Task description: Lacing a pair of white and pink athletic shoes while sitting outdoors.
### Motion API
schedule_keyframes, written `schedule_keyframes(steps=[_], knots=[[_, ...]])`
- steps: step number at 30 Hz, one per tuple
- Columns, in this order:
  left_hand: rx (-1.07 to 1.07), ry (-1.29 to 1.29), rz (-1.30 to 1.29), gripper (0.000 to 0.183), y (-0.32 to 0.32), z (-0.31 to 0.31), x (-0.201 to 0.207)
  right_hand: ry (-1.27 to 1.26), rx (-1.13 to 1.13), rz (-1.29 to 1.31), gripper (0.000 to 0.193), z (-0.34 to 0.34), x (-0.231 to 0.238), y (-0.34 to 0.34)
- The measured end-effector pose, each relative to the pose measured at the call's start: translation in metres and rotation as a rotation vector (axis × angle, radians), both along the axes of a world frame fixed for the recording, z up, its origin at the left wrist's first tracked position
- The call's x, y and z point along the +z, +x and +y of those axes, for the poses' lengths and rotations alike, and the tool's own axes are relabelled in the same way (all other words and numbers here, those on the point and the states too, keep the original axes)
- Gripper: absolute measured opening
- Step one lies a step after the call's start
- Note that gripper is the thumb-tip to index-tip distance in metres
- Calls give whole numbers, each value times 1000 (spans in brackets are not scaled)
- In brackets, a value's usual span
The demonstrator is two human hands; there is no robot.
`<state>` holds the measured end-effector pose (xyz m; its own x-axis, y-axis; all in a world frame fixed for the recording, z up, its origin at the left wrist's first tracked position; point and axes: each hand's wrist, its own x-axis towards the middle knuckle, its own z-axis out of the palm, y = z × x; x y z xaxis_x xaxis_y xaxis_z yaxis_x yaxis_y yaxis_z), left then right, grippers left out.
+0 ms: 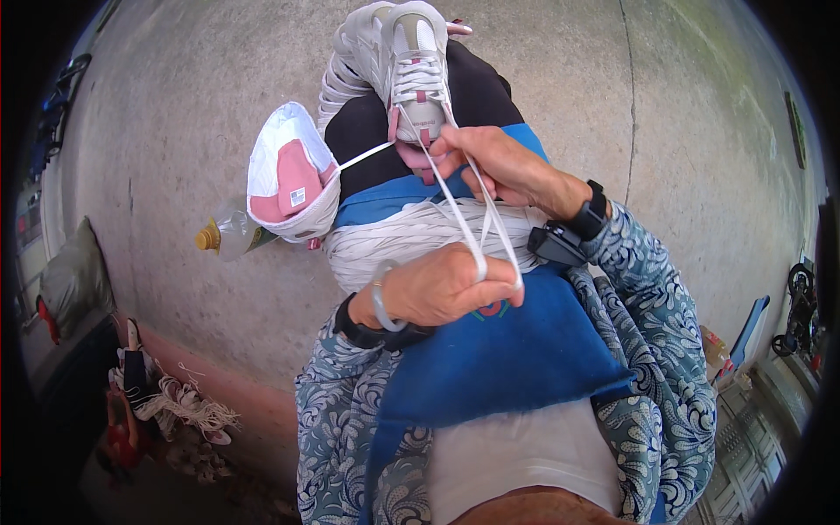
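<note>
Clenching the flat white fabric lace [452, 199] mid-frame is the closed left hand [446, 284]; the right hand [516, 171] half-curls, its hold unclear. Probably light and limp, the lace is best held looped.

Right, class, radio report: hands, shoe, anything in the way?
Left hand closed on white lace. Right hand by open end of shoe, grip unclear. Lace crisscrossed over shoe front. Another upper left, not blocking.

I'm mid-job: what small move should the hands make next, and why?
Perhaps ease the left hand back slightly to snug the white lace: it runs from the shoe to that closed hand, while the right hand is close beside the shoe.
</note>
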<state>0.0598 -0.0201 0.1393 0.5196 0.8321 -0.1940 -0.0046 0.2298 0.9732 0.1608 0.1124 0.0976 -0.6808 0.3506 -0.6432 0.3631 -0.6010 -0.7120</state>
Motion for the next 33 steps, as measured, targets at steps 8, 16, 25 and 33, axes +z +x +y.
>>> schedule_keyframes(steps=[8,16,25,33], knots=[[-201,50,150,32,-13,4,-18,38,8,56,23,9,-17,7],[993,-531,-497,39,-28,29,-109,1258,64,-85,21,27,-27,4],[1117,-574,-802,38,-18,52,-129,1552,251,-136,19,38,-47,-22],[983,-465,-937,40,-22,61,-144,1510,149,-231,16,52,-66,-34]])
